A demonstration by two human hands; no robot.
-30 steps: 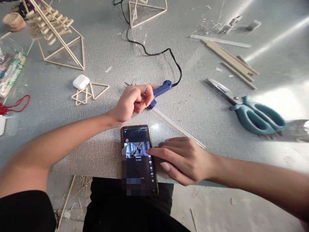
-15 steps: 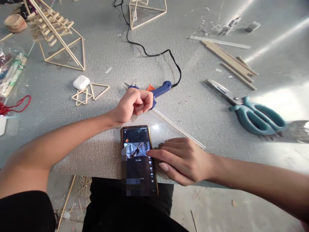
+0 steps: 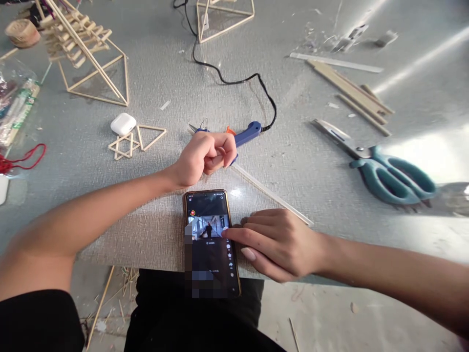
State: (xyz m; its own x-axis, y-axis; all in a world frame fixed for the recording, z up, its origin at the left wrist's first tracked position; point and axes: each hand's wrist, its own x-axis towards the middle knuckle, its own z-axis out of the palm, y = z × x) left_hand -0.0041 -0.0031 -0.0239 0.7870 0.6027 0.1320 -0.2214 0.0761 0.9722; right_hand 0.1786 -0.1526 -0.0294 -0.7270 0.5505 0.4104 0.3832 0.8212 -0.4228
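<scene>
Honestly, the left hand (image 3: 203, 159) is curled into a loose fist with its fingers (image 3: 220, 155) against the blue glue gun (image 3: 246, 137) lying on the desk (image 3: 315, 181); can't tell if it's really gripping it. The right hand (image 3: 278, 244) lies flat, fingers spread, index tip on the phone (image 3: 210, 239) right at the desk's near edge. The gun looks like light, rigid plastic, so I'd grab the handle. The phone's glossy, flat and probably slippery.
</scene>
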